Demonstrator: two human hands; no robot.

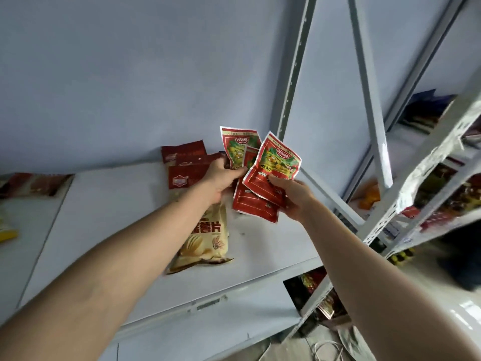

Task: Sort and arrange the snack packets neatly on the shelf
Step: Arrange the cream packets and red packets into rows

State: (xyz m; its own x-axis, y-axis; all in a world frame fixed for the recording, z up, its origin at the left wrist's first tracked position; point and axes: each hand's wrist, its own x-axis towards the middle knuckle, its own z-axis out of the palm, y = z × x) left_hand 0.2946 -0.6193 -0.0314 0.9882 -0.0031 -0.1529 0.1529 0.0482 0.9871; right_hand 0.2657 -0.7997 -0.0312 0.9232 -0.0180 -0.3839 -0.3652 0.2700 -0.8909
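Observation:
Above the white shelf [109, 212], both hands hold small red packets with yellow-green pictures. My left hand [221, 181] pinches one red packet [235, 145] that stands upright near the wall. My right hand [292, 196] grips the front red packet [273, 165] of a fanned bunch, with another red packet [253, 207] behind and below it. A cream chip bag [205, 238] lies flat on the shelf under my left forearm. Dark red packets [186, 165] lean against the back wall behind my left hand.
A dark red packet [33, 183] and a yellow packet [6, 234] lie at the shelf's left end. Grey metal uprights [372, 95] stand to the right. A neighbouring rack [429, 194] at the right holds mixed packets, among them an orange one [369, 195].

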